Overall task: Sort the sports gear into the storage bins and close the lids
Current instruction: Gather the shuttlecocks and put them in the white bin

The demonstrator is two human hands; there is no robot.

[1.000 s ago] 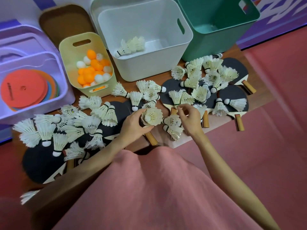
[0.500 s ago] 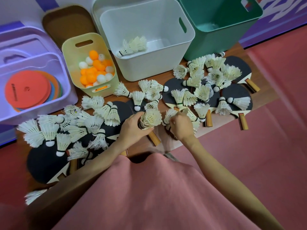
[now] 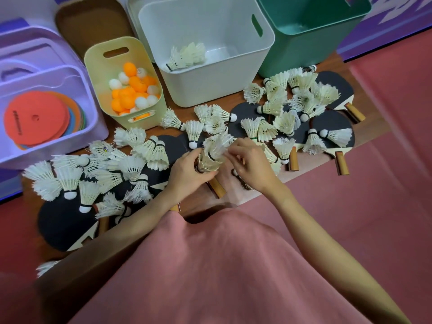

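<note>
White feathers fill the middle of my view: a nested stack of shuttlecocks (image 3: 211, 155) sits low and central above the table's near edge, gripped by my left hand (image 3: 187, 174), whose fingers curl round its lower end. My right hand (image 3: 251, 163) is just beside it, fingertips pinching at the top feathers of the same stack. Under and around both hands, loose shuttlecocks (image 3: 131, 167) lie scattered across the wooden table (image 3: 378, 127), many resting on black table-tennis paddles (image 3: 332, 122) whose wooden handles point toward me. Another cluster of shuttlecocks lies to the right, on the paddles there. Behind the hands stands the white bin (image 3: 210, 43), open, with a few shuttlecocks (image 3: 187, 56) lying inside near its front wall. To its left the small cream bin (image 3: 124, 57) holds orange and white ping-pong balls (image 3: 133, 90). Farther left the lilac bin (image 3: 77, 90) holds flat coloured discs (image 3: 37, 118), a red one on top. To the right of the white bin is the green bin (image 3: 311, 43), open; I cannot tell what is in it. A brown lid (image 3: 91, 22) lies behind the cream bin. My pink garment (image 3: 222, 265) fills the foreground.
</note>
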